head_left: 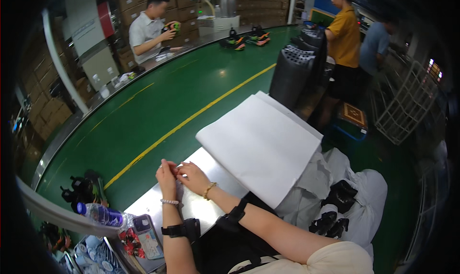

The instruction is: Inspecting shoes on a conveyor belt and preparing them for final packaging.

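My left hand (166,173) and my right hand (193,177) meet over the far edge of a shiny metal table (203,204), beside a green conveyor belt. The fingers of both are curled in and touch or nearly touch at the tips. Anything between them is too small or hidden to name. Just right of my right hand lies a stack of large white paper sheets (261,142), folded over at its left edge. A bracelet and a black strap circle each of my arms.
The green belt (191,96) carries shoes (244,39) at its far side and more dark shoes (86,190) at left. A bottle (100,214) and phone (143,223) lie left of my arm. White sacks (366,197) stand right. Two people work across and beyond the belt.
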A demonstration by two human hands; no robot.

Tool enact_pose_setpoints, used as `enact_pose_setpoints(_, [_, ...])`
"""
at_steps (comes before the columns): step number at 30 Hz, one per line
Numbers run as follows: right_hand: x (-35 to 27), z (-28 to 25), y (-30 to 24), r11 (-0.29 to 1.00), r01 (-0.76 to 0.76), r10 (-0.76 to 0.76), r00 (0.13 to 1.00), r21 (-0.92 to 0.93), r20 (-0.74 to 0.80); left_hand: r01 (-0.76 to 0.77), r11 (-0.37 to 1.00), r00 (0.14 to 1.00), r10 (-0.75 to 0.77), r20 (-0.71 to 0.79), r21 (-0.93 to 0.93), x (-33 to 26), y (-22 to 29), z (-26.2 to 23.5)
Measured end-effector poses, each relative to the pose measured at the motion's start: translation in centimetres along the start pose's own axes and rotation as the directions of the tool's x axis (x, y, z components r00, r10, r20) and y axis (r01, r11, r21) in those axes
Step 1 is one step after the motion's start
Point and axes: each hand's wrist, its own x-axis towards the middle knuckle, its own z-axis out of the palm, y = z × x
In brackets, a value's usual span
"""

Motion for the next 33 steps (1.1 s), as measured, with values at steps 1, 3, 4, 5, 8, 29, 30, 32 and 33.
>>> enact_pose_setpoints(1, [0.06,0.05,0.00,1.000,-0.019,0.019,1.000,-0.006,0.005,-0.023,1.000,1.000,0.023,0.006,0.013,0.09,-0.08,-0.07])
enact_pose_setpoints(3, [-0.01,0.02,0.01,1.000,-0.002,0.002,1.000,0.014,-0.022,-0.057,0.997,0.998,0.056,0.009,0.051,0.19,-0.21,-0.13])
enact_pose_setpoints(4, [0.06,0.01,0.03,0.999,-0.006,0.007,1.000,0.043,-0.016,-0.045,0.998,0.999,0.045,0.009,0.051,0.21,-0.25,-0.16])
enact_pose_setpoints(5, [0.11,0.01,0.03,1.000,-0.002,0.002,1.000,0.010,-0.019,-0.033,0.998,0.999,0.033,0.009,0.049,0.20,-0.27,-0.16])
enact_pose_setpoints(8, [0.12,0.02,-0.09,1.000,0.014,-0.014,0.999,0.004,-0.038,-0.011,0.999,1.000,0.011,-0.002,0.033,0.03,-0.10,-0.07])
enact_pose_setpoints(29, [0.00,0.41,0.02,0.998,-0.011,0.012,1.000,0.060,-0.022,-0.009,0.994,0.999,0.013,-0.034,0.106,-0.54,0.66,-0.07])
enact_pose_setpoints(30, [-0.01,0.35,0.00,0.998,-0.025,0.025,1.000,0.057,-0.012,0.007,0.994,1.000,-0.004,-0.030,0.106,-0.50,0.67,-0.10])
enact_pose_setpoints(32, [0.03,0.37,-0.01,0.998,-0.027,0.027,1.000,0.050,-0.005,-0.004,0.994,0.999,0.008,-0.032,0.105,-0.49,0.64,-0.11])
enact_pose_setpoints(33, [0.02,0.37,0.00,0.999,-0.024,0.024,1.000,0.025,-0.007,-0.004,0.993,1.000,0.008,-0.027,0.119,-0.50,0.62,-0.10])
